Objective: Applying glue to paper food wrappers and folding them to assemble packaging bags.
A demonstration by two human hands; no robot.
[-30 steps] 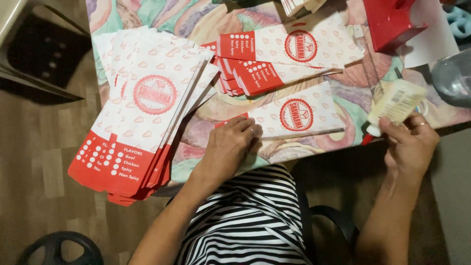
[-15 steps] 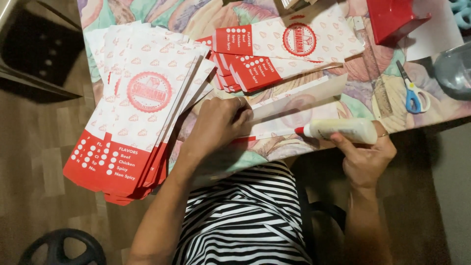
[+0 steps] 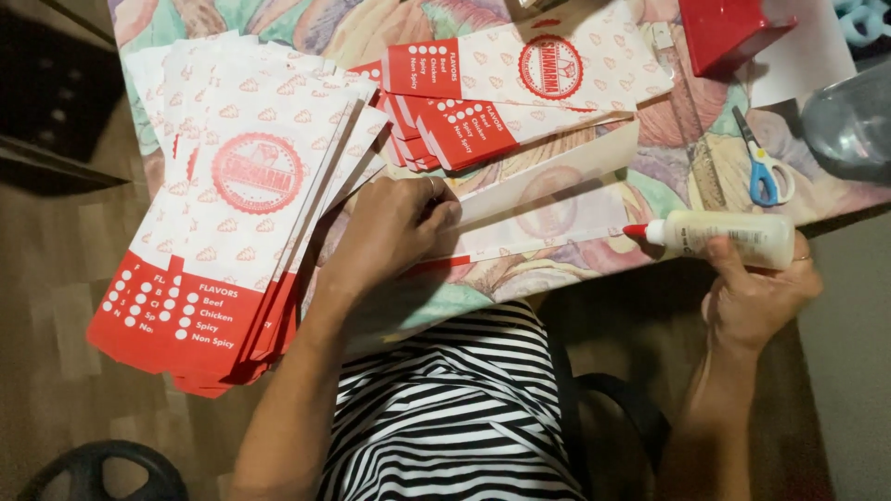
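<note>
My left hand (image 3: pixel 394 232) presses down on the left end of a flat paper sheet (image 3: pixel 557 204), turned blank side up with its print showing faintly through. In my right hand (image 3: pixel 756 292) is a white glue bottle (image 3: pixel 724 237) with a red tip, held sideways and pointing left at the sheet's right edge. A big fanned stack of red and white printed paper bags (image 3: pixel 241 213) lies to the left, overhanging the table edge. Another pile of the same bags (image 3: pixel 501 83) sits beyond the sheet.
Blue-handled scissors (image 3: pixel 761 167) lie on the patterned tablecloth (image 3: pixel 668 130) at the right. A red box (image 3: pixel 729 32) and a clear bowl (image 3: pixel 849 121) stand at the far right. A dark chair (image 3: pixel 46 102) is on the floor at left.
The printed bag was flipped blank side up under my left hand. My right hand swapped a paper piece for the glue bottle and has since shifted right with it.
</note>
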